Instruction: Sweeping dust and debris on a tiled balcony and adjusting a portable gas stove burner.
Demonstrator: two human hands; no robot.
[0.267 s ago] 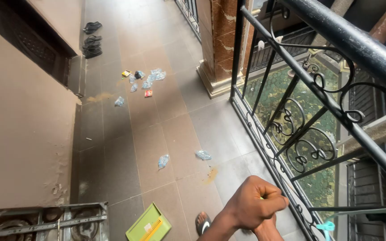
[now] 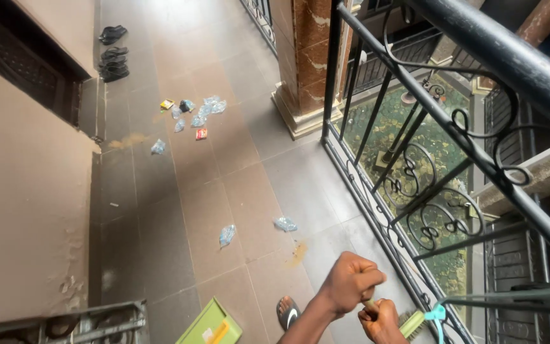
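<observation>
A pale green broom handle [image 2: 413, 323] is gripped low by the right hand [image 2: 380, 318], closed around it, while the left hand [image 2: 350, 280] is fisted just above, seemingly on the same handle. A green dustpan [image 2: 211, 326] lies left of the hands. Farther ahead, crumpled plastic sachets [image 2: 286, 224] are scattered across the tiled floor [image 2: 224, 165], beyond reach.

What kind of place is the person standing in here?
It looks like an upper-floor balcony or open corridor of a home. A black wrought-iron railing runs along the tiled floor with ground visible far below, sandals sit by a doorway, and a marble-clad pillar stands at the edge.
</observation>
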